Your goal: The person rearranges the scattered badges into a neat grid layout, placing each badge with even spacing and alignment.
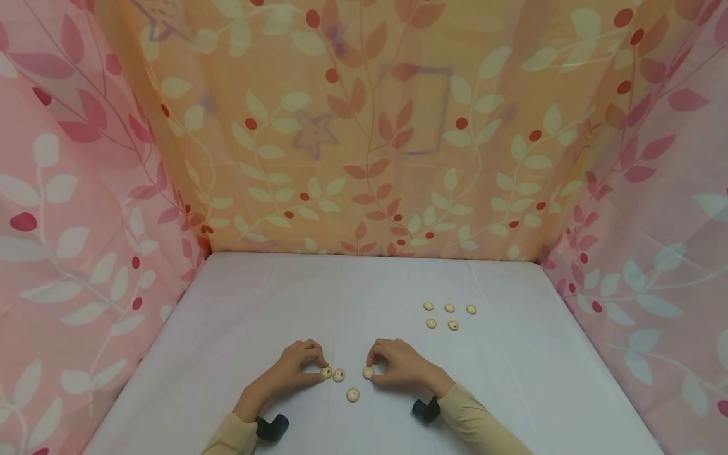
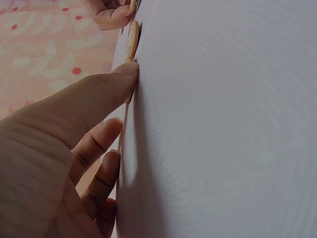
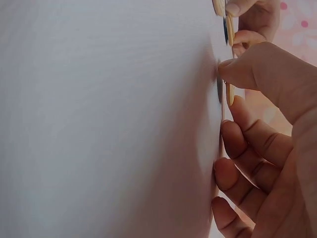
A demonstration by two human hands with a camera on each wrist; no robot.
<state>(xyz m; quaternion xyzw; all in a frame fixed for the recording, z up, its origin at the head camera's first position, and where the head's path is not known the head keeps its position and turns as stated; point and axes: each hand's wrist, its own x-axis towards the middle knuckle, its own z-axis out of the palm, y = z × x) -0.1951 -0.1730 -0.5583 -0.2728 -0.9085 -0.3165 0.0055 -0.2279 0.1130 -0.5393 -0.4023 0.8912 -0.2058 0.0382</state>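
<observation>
Small round wooden discs with dark markings lie on the white table. My left hand (image 1: 292,368) pinches one wooden disc (image 1: 327,373) by its edge between thumb and index finger. Just right of it lies a second disc (image 1: 339,375), also seen edge-on in the left wrist view. Across a small gap, my right hand (image 1: 401,364) holds another disc (image 1: 368,373) between thumb and index finger; its rim shows below the thumb in the right wrist view. Nearer to me, between the hands, a further disc (image 1: 352,395) lies flat. The markings are too small to read.
Several more discs (image 1: 449,308) lie in two rows on the table's right side, beyond the right hand. A white cloth covers the table (image 1: 256,297). Patterned curtains (image 1: 364,126) stand behind it and along both sides. Dark devices (image 1: 273,428) sit at both wrists.
</observation>
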